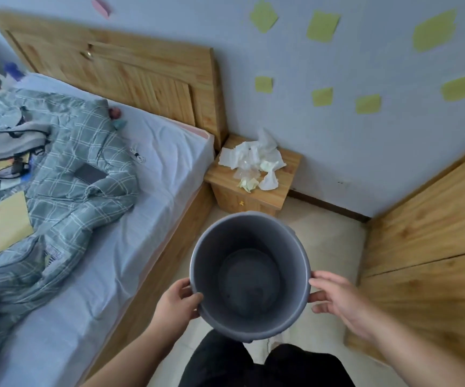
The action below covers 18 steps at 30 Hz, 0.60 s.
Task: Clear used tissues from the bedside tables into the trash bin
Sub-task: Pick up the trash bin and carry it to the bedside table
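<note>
Tissues, crumpled white with a few yellowish scraps, lie heaped on the wooden bedside table, some reaching its front edge. The grey trash bin hangs in the air short of that table, on the person's side of it, mouth up and with nothing visible inside.

The step in hand looks to be bringing the bin up to the table. Done well, it would end with the rim just below the table's front edge and close against it, mouth level. The heap could then be swept straight in without pieces dropping to the floor beside the table.

The left hand grasps the rim on the side away from the table, thumb hooked over the lip and fingers curled on the outer wall. The right hand is spread and relaxed, thumb and fingertips laid against the opposite wall, steadying rather than clenching.
</note>
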Motion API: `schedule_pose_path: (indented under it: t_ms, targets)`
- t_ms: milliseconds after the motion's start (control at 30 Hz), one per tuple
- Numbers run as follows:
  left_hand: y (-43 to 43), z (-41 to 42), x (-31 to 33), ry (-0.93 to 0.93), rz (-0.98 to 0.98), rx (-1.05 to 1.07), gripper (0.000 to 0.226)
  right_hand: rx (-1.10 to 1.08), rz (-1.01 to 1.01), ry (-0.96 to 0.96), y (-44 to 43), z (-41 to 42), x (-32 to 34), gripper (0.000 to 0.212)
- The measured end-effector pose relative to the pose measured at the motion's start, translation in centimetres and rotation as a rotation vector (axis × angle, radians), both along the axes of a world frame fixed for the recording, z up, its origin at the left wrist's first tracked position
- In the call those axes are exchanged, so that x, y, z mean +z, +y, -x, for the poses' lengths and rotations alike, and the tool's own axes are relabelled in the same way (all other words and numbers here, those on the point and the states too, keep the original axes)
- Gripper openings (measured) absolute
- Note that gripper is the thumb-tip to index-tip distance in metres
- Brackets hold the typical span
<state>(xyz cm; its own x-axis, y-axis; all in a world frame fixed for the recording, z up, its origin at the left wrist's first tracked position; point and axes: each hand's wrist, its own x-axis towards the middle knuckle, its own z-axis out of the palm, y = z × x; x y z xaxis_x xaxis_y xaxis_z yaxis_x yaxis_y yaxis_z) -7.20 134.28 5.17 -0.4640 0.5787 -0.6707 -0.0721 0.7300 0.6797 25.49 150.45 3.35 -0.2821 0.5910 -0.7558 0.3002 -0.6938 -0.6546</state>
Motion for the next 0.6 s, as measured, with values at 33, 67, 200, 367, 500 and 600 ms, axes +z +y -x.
schedule_pose_path:
  t_ms: [33,67,200,367,500,600]
  targets:
    - [0.8,0.4,0.0,-0.003,-0.006,0.013,0.023,0.018,0.000,-0.002,1.7,0.8,0.4,0.020]
    - [1.5,0.7,0.0,-0.007,-0.012,0.026,0.023,0.039,0.003,-0.003,3.1,1.6,0.7,0.020]
    - [4.0,2.8,-0.7,-0.037,-0.017,0.062,0.024,0.085,0.003,-0.019,7.4,5.4,1.2,0.017]
    - [7.8,7.3,-3.0,-0.058,0.040,0.063,0.022,0.138,-0.027,-0.123,10.8,9.7,0.0,0.018]
    - [11.7,10.9,-5.0,-0.097,0.070,-0.007,0.023,0.089,-0.010,-0.152,13.4,12.2,-1.9,0.015]
    - [14.4,12.8,-7.1,-0.124,0.110,-0.033,0.023,0.061,0.037,-0.175,15.1,13.9,-4.3,0.020]
